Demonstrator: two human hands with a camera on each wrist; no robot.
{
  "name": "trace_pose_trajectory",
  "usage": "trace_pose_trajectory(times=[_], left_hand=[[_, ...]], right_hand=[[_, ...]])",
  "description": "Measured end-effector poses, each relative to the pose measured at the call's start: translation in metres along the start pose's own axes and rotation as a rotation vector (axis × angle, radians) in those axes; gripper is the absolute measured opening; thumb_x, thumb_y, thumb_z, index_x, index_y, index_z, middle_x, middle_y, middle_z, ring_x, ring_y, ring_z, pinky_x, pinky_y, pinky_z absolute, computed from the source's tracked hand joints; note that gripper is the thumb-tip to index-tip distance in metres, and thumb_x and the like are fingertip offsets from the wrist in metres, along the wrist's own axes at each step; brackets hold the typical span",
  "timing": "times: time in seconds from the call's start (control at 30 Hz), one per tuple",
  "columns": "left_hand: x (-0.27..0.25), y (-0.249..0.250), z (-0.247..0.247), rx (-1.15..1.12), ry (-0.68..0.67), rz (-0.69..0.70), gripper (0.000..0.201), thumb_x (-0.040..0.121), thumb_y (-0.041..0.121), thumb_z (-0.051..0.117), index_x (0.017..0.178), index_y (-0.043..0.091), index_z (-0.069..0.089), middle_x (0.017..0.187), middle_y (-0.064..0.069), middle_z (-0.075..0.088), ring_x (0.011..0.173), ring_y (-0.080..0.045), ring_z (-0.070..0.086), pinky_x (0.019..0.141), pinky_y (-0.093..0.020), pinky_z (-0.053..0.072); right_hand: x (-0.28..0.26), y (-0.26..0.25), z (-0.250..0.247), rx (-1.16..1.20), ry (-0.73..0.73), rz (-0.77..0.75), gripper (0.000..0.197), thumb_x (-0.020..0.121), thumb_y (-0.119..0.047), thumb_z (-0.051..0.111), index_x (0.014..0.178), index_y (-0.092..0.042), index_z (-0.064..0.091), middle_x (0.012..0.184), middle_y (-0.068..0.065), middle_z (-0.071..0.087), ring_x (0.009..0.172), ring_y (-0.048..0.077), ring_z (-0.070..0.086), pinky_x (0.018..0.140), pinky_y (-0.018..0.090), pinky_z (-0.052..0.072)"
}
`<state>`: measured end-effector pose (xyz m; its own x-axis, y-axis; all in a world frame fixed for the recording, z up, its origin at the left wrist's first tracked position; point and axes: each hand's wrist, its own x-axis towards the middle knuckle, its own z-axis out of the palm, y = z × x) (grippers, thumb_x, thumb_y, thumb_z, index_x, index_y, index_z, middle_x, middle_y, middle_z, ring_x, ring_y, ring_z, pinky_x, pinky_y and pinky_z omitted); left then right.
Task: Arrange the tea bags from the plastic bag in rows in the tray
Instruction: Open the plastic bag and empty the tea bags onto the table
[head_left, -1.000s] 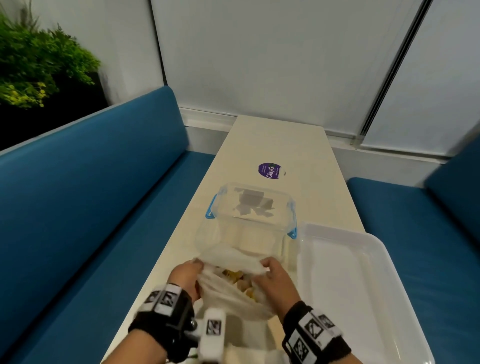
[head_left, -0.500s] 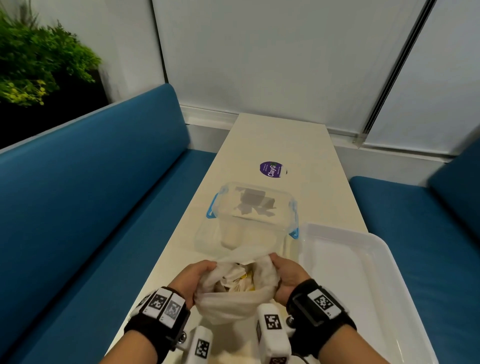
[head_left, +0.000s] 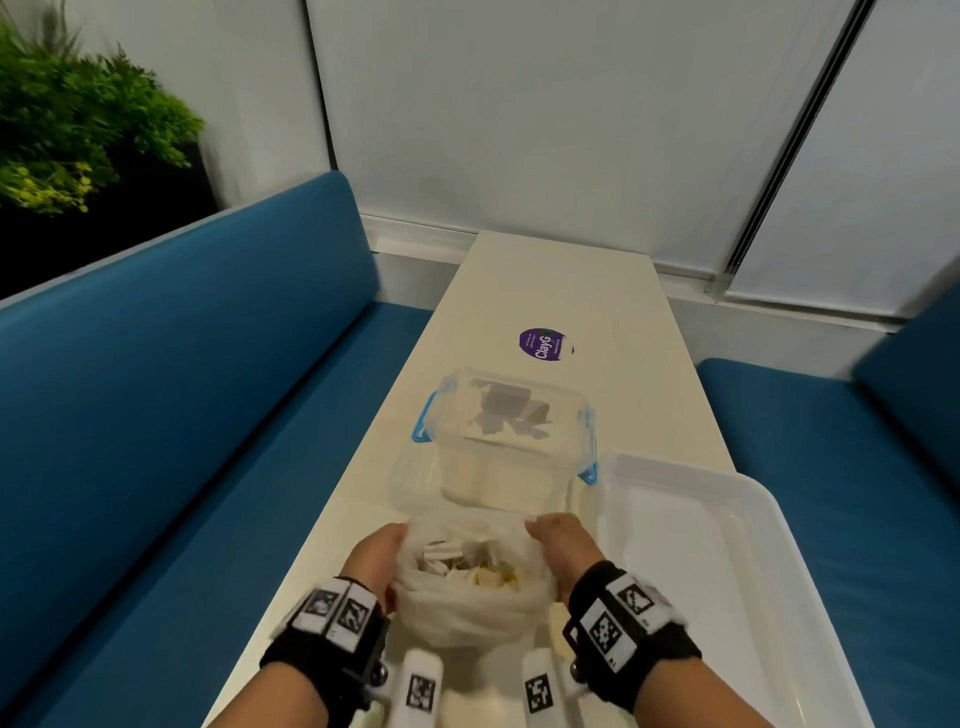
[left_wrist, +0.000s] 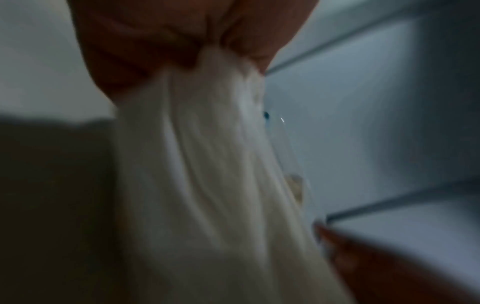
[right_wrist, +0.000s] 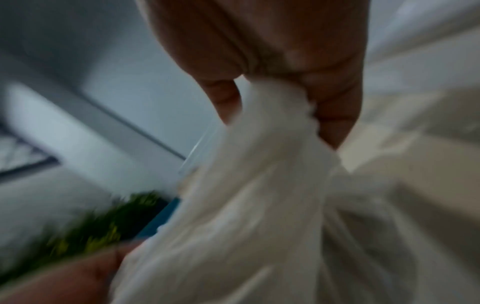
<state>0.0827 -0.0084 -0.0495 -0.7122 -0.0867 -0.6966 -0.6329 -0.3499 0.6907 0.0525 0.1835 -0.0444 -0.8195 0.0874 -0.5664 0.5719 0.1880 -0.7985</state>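
Wider-spread plastic bag (head_left: 470, 608), tea bags (head_left: 467, 566) half-hidden

head: even, soft light, edges warped | wrists: dim, blurred

Wrist views: both heavily blurred; plastic bag (left_wrist: 207, 185) shows only as white folds.
Tea bags (head_left: 470, 566): jumbled inside the bag mouth, too small to count.
Tray (head_left: 737, 519): near end cut off by the lower edge.
Clear box (head_left: 506, 441): contents indistinct through the lid.
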Motion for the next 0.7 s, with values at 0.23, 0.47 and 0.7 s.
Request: trace_pose_trajectory(times=[0.23, 0.47, 0.7], left_hand=[[-0.009, -0.011, 0.006, 0.981, 0.176, 0.651, 0.045, 0.083, 0.007, 0.060, 0.117, 0.033, 0.046, 0.131, 0.000, 0.043, 0.120, -0.018, 0.042, 0.097, -0.028, 0.039], [-0.001, -0.006, 0.023, 1.783, 0.154, 0.655, 0.064, 0.085, 0.025, 0.053, 0.139, 0.047, 0.027, 0.158, -0.005, -0.006, 0.144, -0.026, 0.006, 0.114, -0.043, 0.015], [-0.002, 0.001, 0.018, 1.964, 0.094, 0.356, 0.097, 0.068, 0.053, 0.071, 0.142, 0.048, 0.008, 0.152, -0.010, -0.031, 0.144, -0.033, -0.011, 0.111, -0.059, 0.013]], right_hand=[[-0.036, 0.000, 0.010, -0.506, 0.049, -0.576, 0.043, 0.080, 0.011, 0.042, 0.105, -0.023, 0.050, 0.103, -0.007, 0.048, 0.096, 0.007, 0.047, 0.073, 0.006, 0.040], [-0.031, 0.005, 0.028, -1.082, -0.114, -0.525, 0.059, 0.081, -0.026, 0.066, 0.129, -0.010, 0.035, 0.127, 0.008, 0.045, 0.114, 0.025, 0.049, 0.093, 0.032, 0.042], [-0.022, 0.003, 0.016, -1.258, -0.219, -0.525, 0.090, 0.070, -0.022, 0.078, 0.142, -0.014, 0.024, 0.144, 0.007, 0.035, 0.130, 0.026, 0.041, 0.108, 0.034, 0.038]])
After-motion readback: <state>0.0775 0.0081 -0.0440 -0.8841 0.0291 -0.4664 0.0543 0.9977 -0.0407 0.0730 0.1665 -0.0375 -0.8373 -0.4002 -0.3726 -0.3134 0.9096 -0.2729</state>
